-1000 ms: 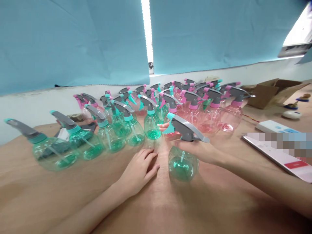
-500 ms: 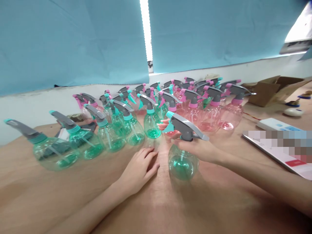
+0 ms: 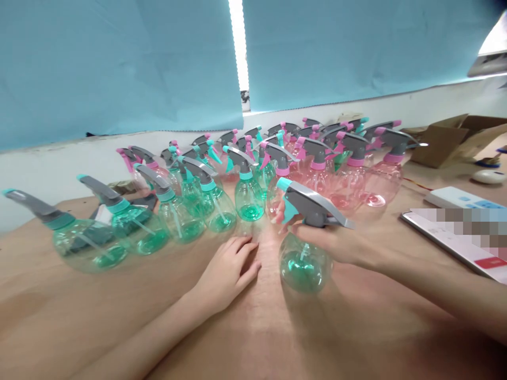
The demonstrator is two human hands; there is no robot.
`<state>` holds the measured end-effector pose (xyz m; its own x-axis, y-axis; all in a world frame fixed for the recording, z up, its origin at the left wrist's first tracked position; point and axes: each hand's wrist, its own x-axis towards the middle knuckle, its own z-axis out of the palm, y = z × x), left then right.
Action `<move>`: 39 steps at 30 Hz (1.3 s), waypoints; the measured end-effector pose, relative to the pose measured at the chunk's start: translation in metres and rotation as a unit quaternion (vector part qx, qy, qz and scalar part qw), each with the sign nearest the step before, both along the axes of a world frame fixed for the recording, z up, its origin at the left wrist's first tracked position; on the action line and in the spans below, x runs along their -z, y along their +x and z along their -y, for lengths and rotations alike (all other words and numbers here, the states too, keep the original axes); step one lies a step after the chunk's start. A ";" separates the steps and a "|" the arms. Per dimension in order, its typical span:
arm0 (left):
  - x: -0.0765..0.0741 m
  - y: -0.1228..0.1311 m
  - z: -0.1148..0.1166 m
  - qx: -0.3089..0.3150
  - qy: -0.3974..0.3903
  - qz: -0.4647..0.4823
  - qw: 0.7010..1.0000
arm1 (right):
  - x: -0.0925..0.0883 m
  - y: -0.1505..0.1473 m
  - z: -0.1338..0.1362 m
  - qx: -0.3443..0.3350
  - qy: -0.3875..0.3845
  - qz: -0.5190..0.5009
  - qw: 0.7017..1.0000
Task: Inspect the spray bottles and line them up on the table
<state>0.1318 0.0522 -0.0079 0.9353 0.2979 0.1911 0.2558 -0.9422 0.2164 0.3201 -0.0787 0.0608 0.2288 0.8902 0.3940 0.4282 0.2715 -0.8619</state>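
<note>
My right hand (image 3: 336,240) is wrapped round the neck of a green spray bottle (image 3: 303,261) with a grey and teal trigger head, which stands on the brown table (image 3: 257,338) in front of me. Its nozzle points left. My left hand (image 3: 227,272) lies flat on the table just left of that bottle, fingers stretched out, holding nothing. Behind them stand several green spray bottles (image 3: 247,195) to the left and centre and several pink spray bottles (image 3: 352,174) to the right.
A white tablet-like device (image 3: 455,237) and a white remote (image 3: 455,199) lie at the right. An open cardboard box (image 3: 451,138) stands at the back right. Blue sheets (image 3: 119,63) cover the wall behind the table.
The bottle in my right hand has shifted slightly right and nearer me. My left hand has stayed flat in the same place.
</note>
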 end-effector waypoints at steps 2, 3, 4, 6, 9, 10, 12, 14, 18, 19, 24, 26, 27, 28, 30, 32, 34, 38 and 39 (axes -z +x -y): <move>0.000 0.000 0.000 -0.001 -0.001 -0.001 1.000 | 0.004 0.000 -0.001 0.006 -0.005 -0.010 1.000; 0.000 0.001 0.000 -0.001 -0.001 -0.001 1.000 | 0.006 0.000 -0.002 0.006 -0.006 -0.015 1.000; 0.000 0.001 0.000 -0.002 -0.001 -0.001 1.000 | 0.008 0.000 -0.004 0.006 -0.006 -0.018 1.000; 0.001 0.000 0.000 -0.002 0.000 -0.001 1.000 | 0.011 0.000 -0.006 0.003 -0.003 -0.020 1.000; 0.002 0.000 0.000 0.001 0.000 0.003 1.000 | 0.015 0.001 -0.008 -0.007 -0.011 -0.017 1.000; 0.002 0.000 0.000 0.002 0.000 0.007 1.000 | 0.015 0.001 -0.008 -0.007 -0.014 -0.015 1.000; 0.002 0.000 0.001 0.002 0.000 0.012 1.000 | 0.014 0.002 -0.007 -0.005 -0.016 -0.010 1.000; 0.002 0.000 0.001 0.001 -0.001 0.013 1.000 | 0.013 0.001 -0.007 0.000 -0.013 -0.006 1.000; 0.002 0.000 0.001 -0.001 -0.002 0.014 1.000 | 0.012 0.000 -0.005 0.007 -0.016 -0.002 1.000; 0.003 0.000 0.001 0.000 -0.001 0.016 1.000 | 0.012 0.000 -0.005 0.009 -0.018 -0.002 1.000; 0.005 -0.001 0.000 0.005 0.000 0.024 1.000 | 0.011 0.000 -0.005 0.014 -0.012 0.000 1.000; 0.005 -0.001 -0.001 0.005 0.003 0.022 1.000 | 0.010 0.000 -0.004 0.010 -0.012 -0.002 1.000; 0.005 -0.001 -0.001 0.005 0.004 0.018 1.000 | 0.009 -0.001 -0.004 0.011 -0.015 -0.003 1.000; 0.005 0.000 -0.001 0.005 0.006 0.014 1.000 | 0.008 -0.001 -0.004 0.012 -0.017 -0.003 1.000; 0.004 0.000 -0.001 0.003 0.009 0.006 1.000 | 0.008 -0.001 -0.004 0.011 -0.016 -0.004 1.000; 0.004 0.000 -0.001 0.003 0.011 0.006 1.000 | 0.008 -0.001 -0.004 0.015 -0.010 -0.001 1.000; 0.004 0.000 -0.001 0.003 0.011 0.010 1.000 | 0.009 -0.001 -0.004 0.035 -0.010 0.007 0.999; 0.006 0.000 -0.001 0.007 0.011 0.013 1.000 | 0.010 -0.002 -0.004 0.065 -0.021 0.025 0.997; 0.006 0.000 -0.001 0.007 0.012 0.011 1.000 | 0.010 -0.002 -0.003 0.063 -0.020 0.025 0.997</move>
